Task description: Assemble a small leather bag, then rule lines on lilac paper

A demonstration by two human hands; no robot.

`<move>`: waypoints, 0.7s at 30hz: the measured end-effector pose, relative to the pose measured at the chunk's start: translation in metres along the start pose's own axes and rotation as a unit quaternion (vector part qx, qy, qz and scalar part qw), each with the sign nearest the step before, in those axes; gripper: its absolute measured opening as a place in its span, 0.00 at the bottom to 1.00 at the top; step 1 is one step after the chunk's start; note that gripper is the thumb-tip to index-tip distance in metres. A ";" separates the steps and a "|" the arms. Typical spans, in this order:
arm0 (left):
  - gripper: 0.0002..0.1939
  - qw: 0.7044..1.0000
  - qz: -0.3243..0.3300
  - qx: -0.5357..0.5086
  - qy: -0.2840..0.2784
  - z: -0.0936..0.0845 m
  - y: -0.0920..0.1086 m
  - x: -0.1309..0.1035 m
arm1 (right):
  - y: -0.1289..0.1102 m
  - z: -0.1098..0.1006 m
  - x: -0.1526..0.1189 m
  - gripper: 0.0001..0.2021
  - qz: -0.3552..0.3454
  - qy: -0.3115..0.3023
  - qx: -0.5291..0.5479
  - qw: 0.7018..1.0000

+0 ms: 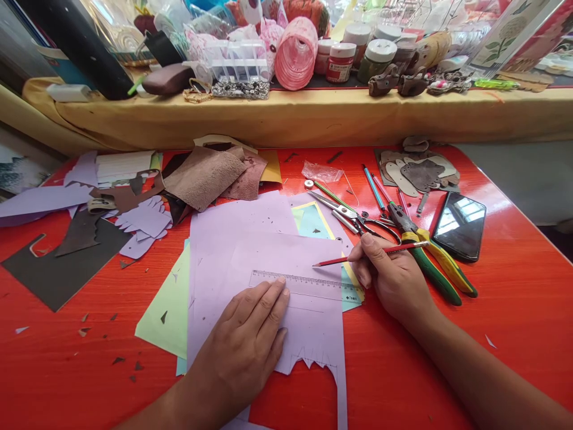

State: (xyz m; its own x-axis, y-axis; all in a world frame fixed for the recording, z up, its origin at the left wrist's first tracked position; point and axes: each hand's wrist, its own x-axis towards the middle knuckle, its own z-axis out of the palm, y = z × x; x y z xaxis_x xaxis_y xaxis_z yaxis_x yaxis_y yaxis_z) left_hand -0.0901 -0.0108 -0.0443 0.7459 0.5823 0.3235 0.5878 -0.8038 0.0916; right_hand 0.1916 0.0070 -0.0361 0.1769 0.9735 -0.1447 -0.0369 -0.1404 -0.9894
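A clear ruler [313, 282] lies across a lilac paper sheet [268, 254] whose near edge is cut jagged. My left hand [253, 334] rests flat on the sheet, its fingertips pressing on the ruler's left part. Between the fingers of my right hand [387, 272] is a red pencil [335, 261], its tip at the paper just above the ruler. Thin pencil lines run below the ruler. More lilac, light green [168, 304] and light blue sheets lie underneath.
Scissors [344, 210], pliers [425, 251] with yellow-green handles and a phone [461, 224] lie to the right. Brown leather pieces [206, 173] and paper cut-outs [145, 221] lie at the left. Paint jars [340, 63] line the ledge behind.
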 end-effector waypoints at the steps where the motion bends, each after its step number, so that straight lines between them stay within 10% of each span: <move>1: 0.22 1.000 0.002 0.000 0.000 0.000 0.000 0.000 | 0.000 0.000 0.000 0.25 0.002 0.002 0.001 1.000; 21: 0.22 0.999 0.002 0.013 0.041 0.013 -0.001 -0.008 | 0.003 0.012 0.006 0.27 -0.014 0.063 0.097 0.993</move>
State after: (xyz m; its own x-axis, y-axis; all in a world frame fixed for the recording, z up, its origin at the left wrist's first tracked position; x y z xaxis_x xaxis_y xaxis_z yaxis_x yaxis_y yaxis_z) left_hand -0.0924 -0.0134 -0.0592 0.7209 0.5663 0.3996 0.5932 -0.8023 0.0667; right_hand 0.1812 0.0141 -0.0394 0.3011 0.9448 -0.1293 -0.2169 -0.0641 -0.9741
